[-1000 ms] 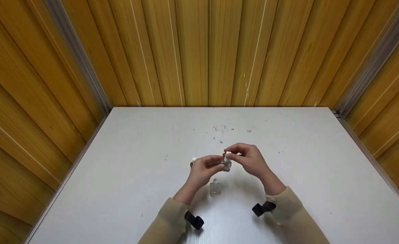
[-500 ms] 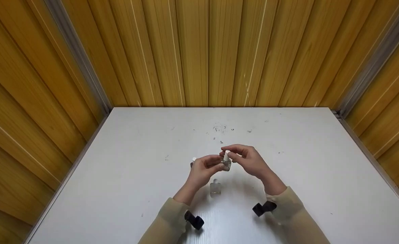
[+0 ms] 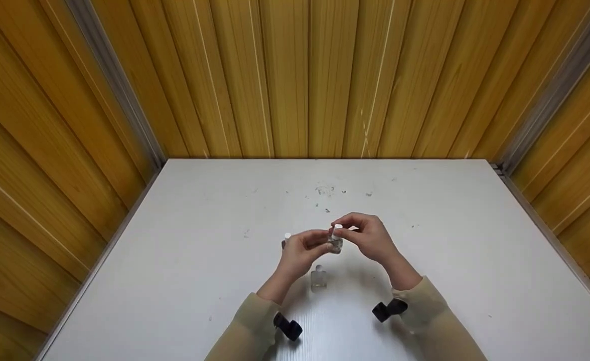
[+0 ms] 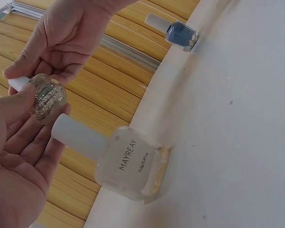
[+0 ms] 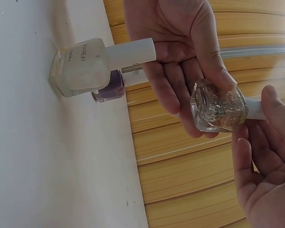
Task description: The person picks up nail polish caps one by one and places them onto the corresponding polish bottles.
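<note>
In the head view my left hand [image 3: 297,254] holds a small nail polish bottle [image 3: 335,245] by its glass, up off the table. Clear polish with gold and silver glitter fills it in the right wrist view. My right hand [image 3: 370,239] pinches its white cap [image 5: 254,109] between thumb and fingers; the cap sits at the bottle's neck. Just in front of the hands stands a pale nail polish bottle [image 3: 318,279], lettered MAYREAY in the left wrist view. A purple nail polish bottle [image 5: 111,87] stands beyond it, mostly hidden by my left hand in the head view.
A blue nail polish bottle [image 4: 181,36] stands upright in the left wrist view. The white table [image 3: 174,281] has small dark marks toward its back. Wood-patterned panels [image 3: 295,75] enclose the back and sides.
My right fingers shifted slightly left and opened around the cap half a second ago, then came back to grip it. The left hand and the glitter bottle stay in place.
</note>
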`<state>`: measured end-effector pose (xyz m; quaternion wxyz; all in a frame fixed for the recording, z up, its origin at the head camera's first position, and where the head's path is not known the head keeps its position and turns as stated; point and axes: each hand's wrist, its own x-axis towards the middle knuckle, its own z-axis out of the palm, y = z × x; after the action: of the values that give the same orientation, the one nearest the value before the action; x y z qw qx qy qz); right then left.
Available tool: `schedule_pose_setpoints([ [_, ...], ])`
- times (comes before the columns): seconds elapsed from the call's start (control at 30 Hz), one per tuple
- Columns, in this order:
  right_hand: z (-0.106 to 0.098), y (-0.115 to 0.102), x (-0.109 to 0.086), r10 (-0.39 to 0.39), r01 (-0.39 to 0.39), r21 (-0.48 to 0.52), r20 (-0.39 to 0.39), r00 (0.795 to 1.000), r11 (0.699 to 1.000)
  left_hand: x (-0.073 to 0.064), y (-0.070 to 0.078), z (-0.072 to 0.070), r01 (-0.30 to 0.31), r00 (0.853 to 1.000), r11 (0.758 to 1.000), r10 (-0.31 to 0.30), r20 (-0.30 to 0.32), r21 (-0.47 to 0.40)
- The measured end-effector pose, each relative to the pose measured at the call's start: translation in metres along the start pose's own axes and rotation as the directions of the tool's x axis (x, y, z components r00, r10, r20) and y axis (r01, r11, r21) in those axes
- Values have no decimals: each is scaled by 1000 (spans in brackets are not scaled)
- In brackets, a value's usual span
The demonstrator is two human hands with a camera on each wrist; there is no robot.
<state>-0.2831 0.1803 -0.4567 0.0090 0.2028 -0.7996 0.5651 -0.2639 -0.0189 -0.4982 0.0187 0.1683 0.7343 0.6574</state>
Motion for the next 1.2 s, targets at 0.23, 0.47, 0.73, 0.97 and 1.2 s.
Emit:
schedule_pose_setpoints([
  [0.23, 7, -3, -1, 26, -27, -13, -89, 996, 1000, -2, 0, 1, -12, 1000, 1000, 12, -14, 10],
  [0.47, 9, -2, -1, 53, -54, -14, -96, 994, 998, -2, 1, 1, -4, 1000, 1000, 5, -19, 26],
  [0.73, -3, -1, 0, -16, 13, 34, 102, 995, 999, 0, 2, 0, 11, 1000, 1000, -11, -6, -28],
  [0.97, -3, -1, -1, -53, 52, 7, 68, 996, 999, 0, -1, 1, 17, 1000, 1000, -17, -16, -10],
  [1.2, 0, -1, -1, -28, 27, -21, -15, 999, 999, -2, 0, 2, 11, 1000, 1000, -11, -11, -10],
])
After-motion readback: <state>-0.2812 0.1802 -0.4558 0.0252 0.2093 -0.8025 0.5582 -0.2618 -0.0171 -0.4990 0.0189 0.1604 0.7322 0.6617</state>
